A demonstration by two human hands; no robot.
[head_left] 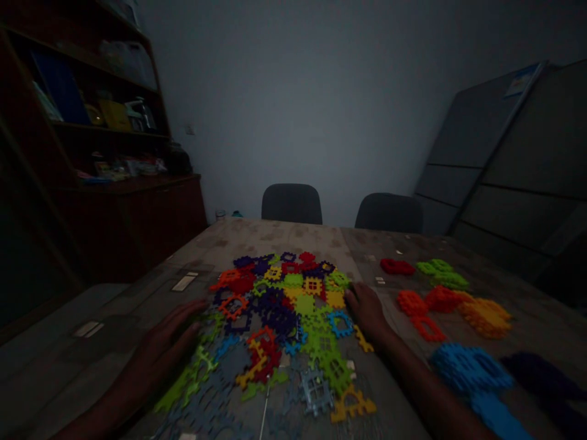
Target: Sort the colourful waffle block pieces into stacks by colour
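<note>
I have the table (247,235) filling most of my view, its far edge plain to see and its near edge cut off below. The mixed spread of toothed plastic pieces (305,304) lies across its middle, running from toward the far edge down to the near side, colours jumbled; I judge this the part left, and it is the larger share. What looks done, as I judge it, sits in single-colour groups toward the right edge: the blue stack (472,368), the dark purple stack (543,374) nearest that edge, the yellow-orange stack (485,316), the orange-red group (413,304), the green stack (443,273) and, farthest back, the red stack (397,266). My left hand (172,333) lies along the spread's left side, fingers loosely extended, thumb apart, nothing visible in its grasp. My right hand (369,305) is at the spread's right side, just beside yellow pieces; its fingertips are too dark for me to tell whether they pinch anything. The light is poor: the purple stack blurs into shadow, overlapping pieces hide those beneath, and the grey pieces (316,391) toward the near edge smear together. I cannot identify a thin pale line (264,409) among them.
</note>
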